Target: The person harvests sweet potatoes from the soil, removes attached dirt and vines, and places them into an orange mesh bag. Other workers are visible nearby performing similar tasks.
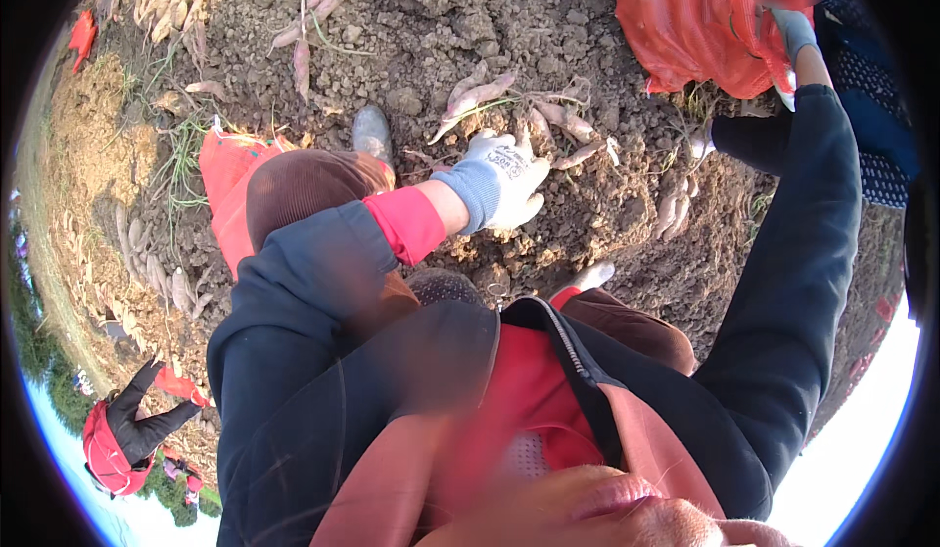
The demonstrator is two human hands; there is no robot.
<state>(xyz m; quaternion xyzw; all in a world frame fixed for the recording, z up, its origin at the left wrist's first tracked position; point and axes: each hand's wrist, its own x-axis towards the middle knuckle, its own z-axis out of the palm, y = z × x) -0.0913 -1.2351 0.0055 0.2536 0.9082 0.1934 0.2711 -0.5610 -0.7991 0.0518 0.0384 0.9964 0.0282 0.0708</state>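
Note:
My left hand (507, 180), in a white glove with a blue-grey cuff, is low over the soil with bent fingers. Its fingertips are hidden, and sweet potatoes (569, 121) with stringy roots lie just beyond it. More sweet potatoes (481, 97) with a green stem are above the hand. At the upper right, my right hand (794, 33), also gloved, grips a red mesh sack (690, 25); part of the hand is hidden by the mesh.
Sweet potatoes lie in clusters at the top (316, 14), right (675, 205) and left (158, 271). Another red mesh sack (228, 180) rests by my left knee. A person in dark dotted clothing (870, 99) is close at right; another person (121, 437) bends at far left. Clods cover the ground.

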